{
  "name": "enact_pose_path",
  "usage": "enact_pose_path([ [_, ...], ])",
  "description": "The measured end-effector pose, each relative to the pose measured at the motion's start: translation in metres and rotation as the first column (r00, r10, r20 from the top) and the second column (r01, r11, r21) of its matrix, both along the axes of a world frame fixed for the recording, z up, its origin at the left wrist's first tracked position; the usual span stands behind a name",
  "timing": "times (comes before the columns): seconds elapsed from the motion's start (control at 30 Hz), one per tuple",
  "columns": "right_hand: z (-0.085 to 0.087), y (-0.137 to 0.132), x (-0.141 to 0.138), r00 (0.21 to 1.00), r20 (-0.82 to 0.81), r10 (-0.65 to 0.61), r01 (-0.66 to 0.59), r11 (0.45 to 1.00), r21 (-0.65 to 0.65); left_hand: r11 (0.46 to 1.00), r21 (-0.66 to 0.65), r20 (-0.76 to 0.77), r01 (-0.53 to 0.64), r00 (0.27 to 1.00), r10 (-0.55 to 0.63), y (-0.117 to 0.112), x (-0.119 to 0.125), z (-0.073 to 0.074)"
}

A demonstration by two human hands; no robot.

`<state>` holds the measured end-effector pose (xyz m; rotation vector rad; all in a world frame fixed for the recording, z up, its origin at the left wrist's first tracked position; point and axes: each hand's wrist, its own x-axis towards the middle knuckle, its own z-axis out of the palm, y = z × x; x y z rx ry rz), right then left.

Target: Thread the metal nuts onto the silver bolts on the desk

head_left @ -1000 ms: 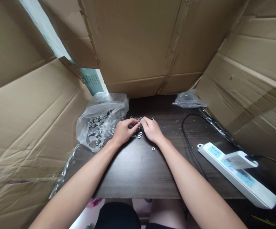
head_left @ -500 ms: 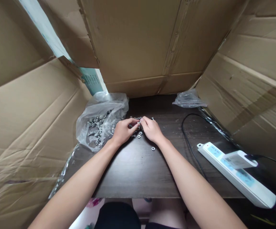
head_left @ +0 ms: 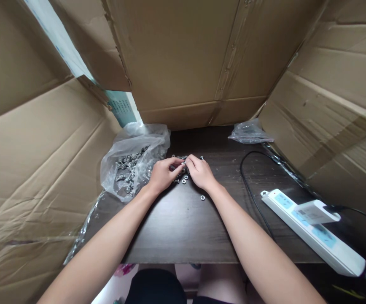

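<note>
While bent over the table, pinches a small metal piece at mid-scene, with the fingertips of left hand and right hand clamped on it from either side. Has loose nuts just nearer, a bag of bolts left, and a power strip near right.

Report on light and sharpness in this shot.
Head view: pale glare on the near part of the dark table, with the far end dimmer; head view: the small metal piece at the fingertips of the left hand and right hand is too soft to identify.
</note>
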<state>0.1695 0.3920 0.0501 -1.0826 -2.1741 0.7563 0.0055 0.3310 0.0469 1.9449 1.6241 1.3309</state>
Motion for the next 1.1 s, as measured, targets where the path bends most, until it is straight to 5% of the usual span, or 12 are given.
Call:
enact_pose_path([
  [1.1, -0.0009, -0.0001, -0.0008, 0.999, 0.04, -0.01, 0.009, 1.0, 0.029, 1.0, -0.007, 0.0, 0.003, 1.0, -0.003, 0.0, 0.0006, 0.0015],
])
